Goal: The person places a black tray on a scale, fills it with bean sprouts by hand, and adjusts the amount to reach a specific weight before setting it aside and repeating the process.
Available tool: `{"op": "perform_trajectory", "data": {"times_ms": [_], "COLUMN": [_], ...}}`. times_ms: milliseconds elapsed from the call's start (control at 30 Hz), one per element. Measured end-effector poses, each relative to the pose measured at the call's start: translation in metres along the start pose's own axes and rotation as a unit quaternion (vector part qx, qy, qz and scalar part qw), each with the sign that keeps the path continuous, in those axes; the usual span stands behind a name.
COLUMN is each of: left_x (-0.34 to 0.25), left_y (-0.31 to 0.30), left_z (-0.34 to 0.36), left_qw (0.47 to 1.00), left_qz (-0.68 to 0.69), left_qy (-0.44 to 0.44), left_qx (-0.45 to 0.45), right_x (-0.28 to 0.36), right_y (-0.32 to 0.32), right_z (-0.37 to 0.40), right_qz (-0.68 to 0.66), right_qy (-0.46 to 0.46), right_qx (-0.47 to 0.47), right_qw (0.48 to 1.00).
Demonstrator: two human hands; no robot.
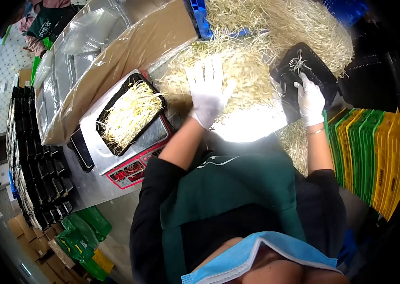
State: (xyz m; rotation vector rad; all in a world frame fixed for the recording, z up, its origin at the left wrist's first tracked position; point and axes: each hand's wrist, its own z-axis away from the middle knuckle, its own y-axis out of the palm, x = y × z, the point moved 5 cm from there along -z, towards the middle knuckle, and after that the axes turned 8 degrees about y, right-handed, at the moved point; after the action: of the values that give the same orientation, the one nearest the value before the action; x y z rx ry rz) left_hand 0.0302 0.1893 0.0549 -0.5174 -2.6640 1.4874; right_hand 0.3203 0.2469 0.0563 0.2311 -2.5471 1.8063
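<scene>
In the head view, with clock directions taken from its middle, the bean sprouts point(256, 78) are lying in a broad loose heap from twelve to two o'clock. The gloved left hand point(208, 92) is reaching over them at twelve, its fingers extended and spread apart, presumably to span the tangled strands; it is gripping nothing visible, though whether the palm is pressing down is hard to tell. Towards two o'clock, the gloved right hand point(311, 102) is bending its thumb and a finger at the near part of a black tray point(287, 75), likely steadying it beside the heap; whether they are pinching the rim cannot be told. A few strands are lying in that tray just beyond the fingertips. At ten o'clock, a filled tray point(150, 126) of sprouts is sitting on a scale point(136, 173), apparently so its weight is showing on the red panel. Stacked trays point(34, 161) are standing at nine, probably nested to save room, while yellow and green crates point(365, 158) are lining up at three.
</scene>
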Motion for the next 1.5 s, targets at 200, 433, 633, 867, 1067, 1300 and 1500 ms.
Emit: {"op": "perform_trajectory", "data": {"times_ms": [200,433,633,867,1067,1300,1500], "left_x": [-0.012,-0.022,0.001,0.081,0.122,0.104,0.094], "left_y": [-0.016,-0.068,-0.160,-0.242,-0.183,-0.207,-0.219], "left_z": [0.017,0.095,0.113,0.089,0.101,0.097,0.089], "left_qw": [0.998,0.979,0.959,0.967,0.989,0.992,0.987], "left_qz": [0.030,0.197,0.265,-0.080,-0.051,0.066,-0.049], "left_qy": [-0.034,-0.028,-0.020,-0.177,-0.122,-0.106,-0.152], "left_qx": [0.042,0.053,-0.102,-0.167,0.060,0.034,0.002], "right_x": [0.088,0.186,0.185,0.105,0.115,0.175,0.265], "right_y": [-0.060,0.013,0.000,-0.030,0.057,-0.031,0.005], "right_z": [-0.027,0.013,-0.025,0.068,0.104,0.089,0.113], "right_qz": [-0.156,-0.141,-0.173,-0.350,-0.328,-0.283,-0.277], "right_qy": [-0.126,-0.324,-0.339,-0.133,-0.094,-0.292,-0.392], "right_qx": [-0.054,0.110,0.133,0.106,0.193,0.089,0.147], "right_qw": [0.978,0.929,0.915,0.921,0.920,0.909,0.865]}}
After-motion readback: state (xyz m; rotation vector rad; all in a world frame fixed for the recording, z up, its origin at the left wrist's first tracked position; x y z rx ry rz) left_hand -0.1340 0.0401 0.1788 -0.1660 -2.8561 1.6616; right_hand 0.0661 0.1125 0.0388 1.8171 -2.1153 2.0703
